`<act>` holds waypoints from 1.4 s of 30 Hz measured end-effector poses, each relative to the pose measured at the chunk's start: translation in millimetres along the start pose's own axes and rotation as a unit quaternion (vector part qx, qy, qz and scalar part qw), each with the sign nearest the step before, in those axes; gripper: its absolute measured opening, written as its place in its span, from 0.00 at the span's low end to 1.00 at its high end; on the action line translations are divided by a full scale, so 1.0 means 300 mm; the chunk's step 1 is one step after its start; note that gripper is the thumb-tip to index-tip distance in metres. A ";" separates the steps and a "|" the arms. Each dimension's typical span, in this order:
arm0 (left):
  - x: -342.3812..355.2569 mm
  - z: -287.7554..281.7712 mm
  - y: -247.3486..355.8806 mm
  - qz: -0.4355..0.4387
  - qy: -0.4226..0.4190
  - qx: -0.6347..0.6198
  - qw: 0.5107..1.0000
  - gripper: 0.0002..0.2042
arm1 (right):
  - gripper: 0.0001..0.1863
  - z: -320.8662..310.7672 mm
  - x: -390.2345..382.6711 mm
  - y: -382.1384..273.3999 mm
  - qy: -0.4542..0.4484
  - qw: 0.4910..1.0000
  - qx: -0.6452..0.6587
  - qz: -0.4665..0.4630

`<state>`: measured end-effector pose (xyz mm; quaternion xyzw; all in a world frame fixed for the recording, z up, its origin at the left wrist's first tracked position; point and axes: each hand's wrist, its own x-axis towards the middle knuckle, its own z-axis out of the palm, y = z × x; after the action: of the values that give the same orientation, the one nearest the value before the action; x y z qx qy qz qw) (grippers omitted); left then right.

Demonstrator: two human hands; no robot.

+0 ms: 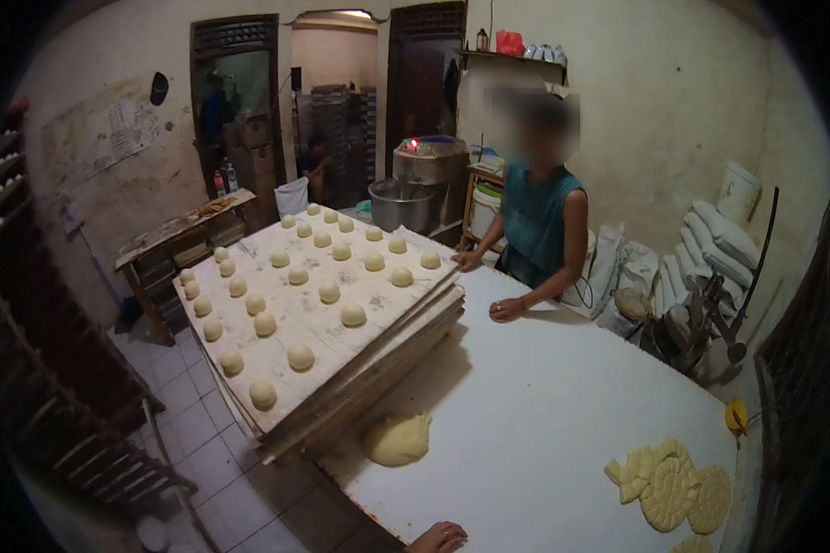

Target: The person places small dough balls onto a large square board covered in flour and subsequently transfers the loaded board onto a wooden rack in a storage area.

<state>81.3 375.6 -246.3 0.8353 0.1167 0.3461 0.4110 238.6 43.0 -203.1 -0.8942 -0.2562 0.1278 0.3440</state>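
Observation:
My left hand [438,536] rests at the bottom edge of the white tabletop [563,396], fingers loosely bent. My right hand is out of view. A smooth lump of dough [395,438] lies above my left hand, beside a stack of floured boards [369,359]. The top board carries several round dough balls [329,292] in rough rows. Several flattened, scored pieces of dough [664,488] lie at the table's right end.
A co-worker [544,221] in a teal top stands across the table, one hand at the boards. Behind are a mixer with a steel bowl [401,203], a bench [166,235] and white sacks [710,240]. Dark racks [74,405] stand left. Other people are in the doorways.

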 end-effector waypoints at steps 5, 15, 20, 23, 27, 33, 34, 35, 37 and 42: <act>-0.199 -0.346 0.240 -0.482 -0.030 -0.602 0.635 0.07 | 0.18 0.032 0.071 0.158 0.086 0.770 0.557 0.300; 0.072 -1.999 0.549 -0.321 -0.127 -0.214 0.914 0.20 | 0.20 0.194 0.037 -1.169 0.015 0.879 0.457 0.138; 0.203 -1.683 0.516 -0.097 -0.293 -0.085 0.948 0.19 | 0.21 0.556 0.242 -1.379 -0.041 0.965 0.243 0.088; 0.171 -1.085 0.311 -0.006 -0.348 -0.013 0.937 0.17 | 0.22 0.637 0.405 -1.137 -0.020 0.999 0.043 -0.021; 0.248 -0.878 -0.026 -0.069 -0.262 0.181 0.945 0.20 | 0.22 0.727 0.519 -1.256 0.081 0.994 -0.069 -0.014; -0.073 -0.799 0.047 -0.020 -0.346 0.161 0.924 0.33 | 0.28 0.720 0.383 -1.075 0.095 0.971 -0.185 0.119; -0.136 -0.902 0.020 -0.046 -0.381 0.091 0.919 0.34 | 0.29 0.781 0.409 -1.217 0.090 0.966 -0.218 0.110; -0.179 -1.010 -0.001 -0.074 -0.438 0.019 0.896 0.39 | 0.30 0.812 0.442 -1.329 0.103 0.957 -0.252 0.102; -0.336 -1.219 -0.132 -0.070 -0.520 -0.052 0.850 0.39 | 0.27 0.837 0.500 -1.506 0.120 0.991 -0.047 0.023; -0.177 -2.091 -0.399 -0.290 -0.609 -0.035 0.737 0.34 | 0.20 0.669 0.465 -2.066 0.035 0.957 0.290 0.001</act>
<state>-369.6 806.2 -98.5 0.7784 0.0658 -0.3690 0.5035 44.4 621.1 65.1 -0.7605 -0.1951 0.1653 0.5969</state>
